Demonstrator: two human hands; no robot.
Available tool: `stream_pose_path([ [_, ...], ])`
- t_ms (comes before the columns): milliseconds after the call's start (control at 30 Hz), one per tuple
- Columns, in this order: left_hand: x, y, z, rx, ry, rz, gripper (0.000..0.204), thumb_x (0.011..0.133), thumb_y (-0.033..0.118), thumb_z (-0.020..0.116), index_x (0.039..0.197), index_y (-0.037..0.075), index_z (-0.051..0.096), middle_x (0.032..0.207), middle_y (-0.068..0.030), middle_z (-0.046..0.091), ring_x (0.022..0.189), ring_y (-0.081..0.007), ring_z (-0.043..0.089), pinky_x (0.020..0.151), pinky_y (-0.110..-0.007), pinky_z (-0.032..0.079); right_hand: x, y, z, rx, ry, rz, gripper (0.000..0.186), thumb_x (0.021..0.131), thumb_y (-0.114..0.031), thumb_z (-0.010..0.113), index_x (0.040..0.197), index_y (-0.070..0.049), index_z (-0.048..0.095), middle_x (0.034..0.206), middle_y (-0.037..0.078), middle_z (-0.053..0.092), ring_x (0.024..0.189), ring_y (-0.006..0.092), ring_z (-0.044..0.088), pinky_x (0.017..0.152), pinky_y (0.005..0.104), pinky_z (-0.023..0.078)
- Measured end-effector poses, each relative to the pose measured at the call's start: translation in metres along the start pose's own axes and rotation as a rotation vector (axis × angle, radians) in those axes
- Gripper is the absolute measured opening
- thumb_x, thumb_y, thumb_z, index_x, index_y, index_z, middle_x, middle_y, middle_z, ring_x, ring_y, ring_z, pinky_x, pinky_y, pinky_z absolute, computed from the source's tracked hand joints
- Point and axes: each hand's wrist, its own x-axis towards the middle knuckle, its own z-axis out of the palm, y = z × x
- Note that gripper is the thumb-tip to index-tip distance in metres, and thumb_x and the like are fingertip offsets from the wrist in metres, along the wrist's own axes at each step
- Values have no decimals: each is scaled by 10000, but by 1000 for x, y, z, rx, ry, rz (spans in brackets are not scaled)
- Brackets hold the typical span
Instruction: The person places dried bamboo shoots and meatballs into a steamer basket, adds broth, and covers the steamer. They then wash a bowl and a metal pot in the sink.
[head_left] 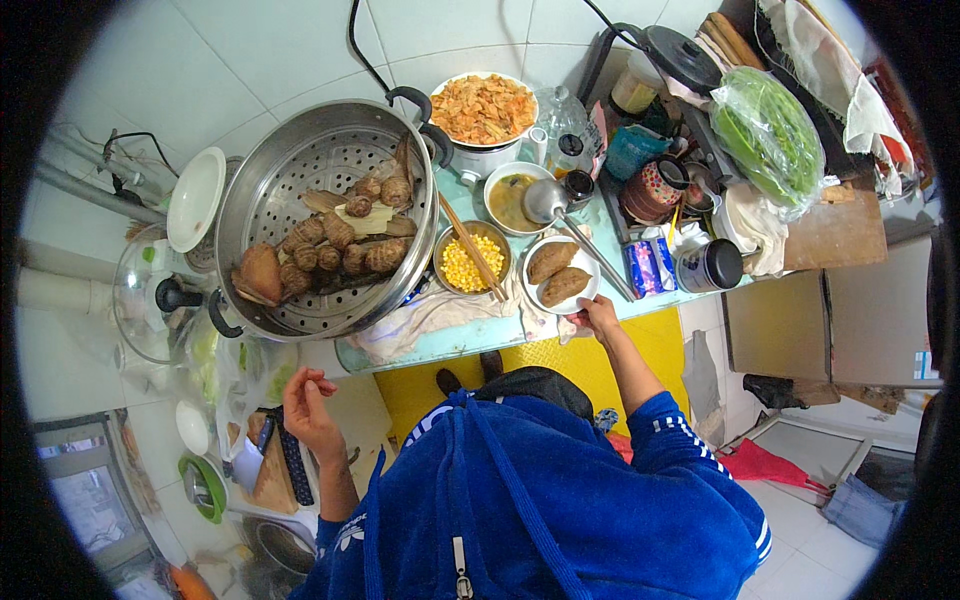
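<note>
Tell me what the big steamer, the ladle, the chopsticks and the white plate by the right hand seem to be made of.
Steamer: metal, probably stainless steel; silvery sheen on its wall.
Ladle: polished-looking metal, by its silvery grey shine.
Chopsticks: likely wood or bamboo, given the warm brown colour.
White plate: smooth, perhaps glazed ceramic, though plastic could look alike.
</note>
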Motion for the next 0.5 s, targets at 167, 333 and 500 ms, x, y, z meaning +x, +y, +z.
stream_pose_path([
  [167,0,-3,1,12,21,-33,208,887,37,442,1062,-20,538,875,-89,587,675,-123,541,620,-238,452,-9,-10,2,-101,-29,40,218,839,-127,527,931,70,547,729,147,634,583,203,633,492,272,517],
  [333,-3,-5,4,6,55,-53,204,888,36,440,1052,-28,541,863,-89,586,670,-125,539,619,-238,448,-24,-46,-9,-909,149,58,203,818,-189,561,837,5,614,694,130,646,645,236,645,562,336,510],
  [500,-4,1,16,19,64,-34,183,886,33,442,1020,-33,548,857,-91,584,678,-126,534,622,-240,446,-26,-70,-12,-988,589,-681,175,776,-185,562,914,-103,633,833,148,623,781,342,600,670,420,477],
])
